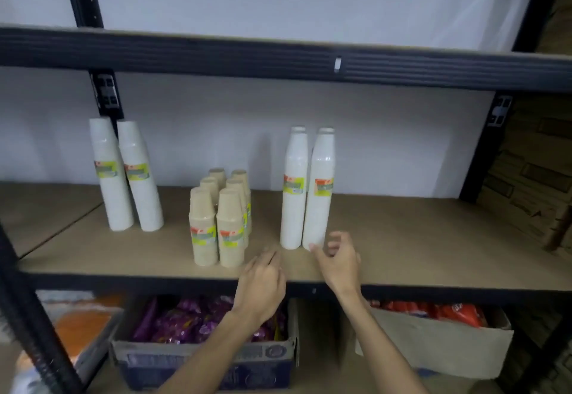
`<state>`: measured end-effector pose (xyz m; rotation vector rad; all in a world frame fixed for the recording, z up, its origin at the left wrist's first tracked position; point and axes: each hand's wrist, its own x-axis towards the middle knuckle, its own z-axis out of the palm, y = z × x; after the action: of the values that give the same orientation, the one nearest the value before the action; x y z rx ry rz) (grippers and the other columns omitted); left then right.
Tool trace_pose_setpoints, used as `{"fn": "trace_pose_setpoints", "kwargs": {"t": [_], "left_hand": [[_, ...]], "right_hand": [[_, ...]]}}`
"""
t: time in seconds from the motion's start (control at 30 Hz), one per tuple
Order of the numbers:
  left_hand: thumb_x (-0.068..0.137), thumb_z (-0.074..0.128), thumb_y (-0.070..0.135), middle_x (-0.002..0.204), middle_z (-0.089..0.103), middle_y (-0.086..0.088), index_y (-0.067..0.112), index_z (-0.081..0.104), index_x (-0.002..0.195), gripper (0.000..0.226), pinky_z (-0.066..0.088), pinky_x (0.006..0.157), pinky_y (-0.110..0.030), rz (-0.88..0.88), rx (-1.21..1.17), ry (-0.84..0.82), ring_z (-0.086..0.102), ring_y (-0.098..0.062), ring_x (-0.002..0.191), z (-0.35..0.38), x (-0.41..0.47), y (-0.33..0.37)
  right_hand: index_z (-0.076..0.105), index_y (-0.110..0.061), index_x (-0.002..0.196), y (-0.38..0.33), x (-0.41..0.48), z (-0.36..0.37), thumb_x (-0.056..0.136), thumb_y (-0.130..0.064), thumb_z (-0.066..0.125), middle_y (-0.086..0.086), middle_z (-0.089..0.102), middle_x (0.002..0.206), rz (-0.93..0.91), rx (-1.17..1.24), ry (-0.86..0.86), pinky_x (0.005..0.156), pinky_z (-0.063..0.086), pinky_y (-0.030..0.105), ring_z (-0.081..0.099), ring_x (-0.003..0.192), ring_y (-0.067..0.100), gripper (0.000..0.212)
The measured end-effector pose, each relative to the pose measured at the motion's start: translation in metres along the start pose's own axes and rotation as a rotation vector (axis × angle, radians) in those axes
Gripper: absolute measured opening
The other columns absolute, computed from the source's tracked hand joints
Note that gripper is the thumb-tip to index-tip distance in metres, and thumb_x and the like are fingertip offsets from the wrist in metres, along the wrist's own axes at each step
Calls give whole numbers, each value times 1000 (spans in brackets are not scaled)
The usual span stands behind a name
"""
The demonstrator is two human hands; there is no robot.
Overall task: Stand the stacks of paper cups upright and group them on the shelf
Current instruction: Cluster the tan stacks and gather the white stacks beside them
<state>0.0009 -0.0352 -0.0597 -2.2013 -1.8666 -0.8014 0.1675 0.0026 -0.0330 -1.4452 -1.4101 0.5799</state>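
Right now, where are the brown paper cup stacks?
In the head view, the brown cup stacks stand upright mid-shelf, near the front edge, between two white stacks on the left and two taller white stacks on the right.

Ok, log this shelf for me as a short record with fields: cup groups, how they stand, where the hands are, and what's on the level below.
left group: two white stacks, upright, side by side
middle group: six tan stacks, upright, in two rows
right group: two tall white stacks, upright, side by side
left hand: open, over the shelf front edge, holding nothing
right hand: open, fingers at the base of the right group
below: boxes of purple packets and red packets
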Motion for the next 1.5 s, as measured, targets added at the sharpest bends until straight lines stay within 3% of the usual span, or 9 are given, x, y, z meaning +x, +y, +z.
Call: {"fn": "trace_pose_setpoints", "kwargs": {"t": [0.07,0.2,0.37,0.53,0.7,0.8,1.0,1.23,1.5], "left_hand": [[91,50,15,129,61,-7,9,61,124,35,42,105,-34,72,-25,75,55,-21,121,-8,-19,-6],[85,49,14,112,66,-3,9,66,110,31,49,89,-32,138,-109,203,59,-17,103,-29,-62,-32],[84,45,14,105,66,-2,10,67,103,29,49,82,-35,-18,-95,350,59,-18,97,-63,-95,-96],[90,45,18,111,65,-8,13,58,114,28,48,85,-43,-416,-101,367,59,-31,98,-97,-86,-177],[99,31,44,146,40,-16,10,36,140,54,26,111,-50,-746,21,11,35,-33,136,-110,-57,-248],[99,20,50,161,15,-14,13,24,151,64,1,120,-48,-733,129,-92,5,-27,149,-95,-58,-262],[100,22,48,161,13,-14,18,27,151,59,-3,120,-46,-702,126,12,2,-26,150,-88,-60,-266],[101,24,42,158,22,-14,20,34,147,52,4,120,-47,-695,127,88,11,-26,148,-85,-58,-267],[102,20,47,162,13,-11,21,28,151,56,-6,118,-46,-744,-9,-87,2,-24,150,-97,-56,-275]], "right_hand": [[56,-21,110,-8,-31,7,83,-34,76,-6,63,93,-60,30,-18,78,52,25,62,88,10,36],[62,-20,106,-27,-82,35,90,-26,68,-12,67,95,-182,69,-197,76,44,4,64,88,-2,18],[61,-24,111,-60,-115,89,94,-24,62,-18,64,100,-287,52,-376,77,33,-7,58,91,-9,18],[62,-20,111,-96,-129,159,92,-19,61,-10,67,103,-388,110,-502,86,46,12,61,96,-1,19],[51,-21,134,-135,-115,229,93,-30,60,-1,62,124,-371,110,-534,101,45,31,58,115,14,43],[33,-19,149,-148,-95,272,93,-35,60,3,48,145,-278,127,-533,110,33,33,43,134,22,64],[21,-17,151,-165,-47,354,88,-29,67,7,40,148,-71,119,-425,108,41,45,39,136,30,79],[48,-20,118,-170,-26,370,85,-17,72,6,64,117,-33,106,-367,85,56,46,63,109,29,41],[53,-18,119,-158,-86,288,78,-24,81,5,66,121,-227,49,-411,92,54,38,62,115,25,50]]}}
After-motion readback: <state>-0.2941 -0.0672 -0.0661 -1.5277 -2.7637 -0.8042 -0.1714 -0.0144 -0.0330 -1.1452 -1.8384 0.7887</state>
